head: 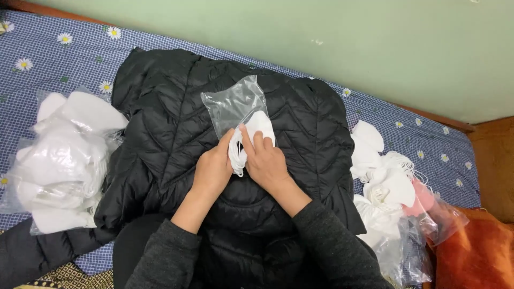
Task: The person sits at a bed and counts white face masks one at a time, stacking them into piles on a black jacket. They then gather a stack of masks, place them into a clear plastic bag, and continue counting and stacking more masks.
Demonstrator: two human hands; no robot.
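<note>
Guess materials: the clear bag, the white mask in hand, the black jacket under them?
Clear bag: thin glossy plastic film, by its see-through sheen and creases. White mask: probably matte nonwoven fabric, soft folds. Black jacket: quilted synthetic shell, likely nylon, faint sheen, stitched puffy chevrons.

The white mask (pixel 256 134) is partly hidden under the right hand (pixel 267 160) and left hand (pixel 214 168). The orange cushion (pixel 471 251) and black jacket (pixel 225 160) are cut off at the frame's edges. Bagged masks (pixel 64 160) blur together, uncountable.
</note>
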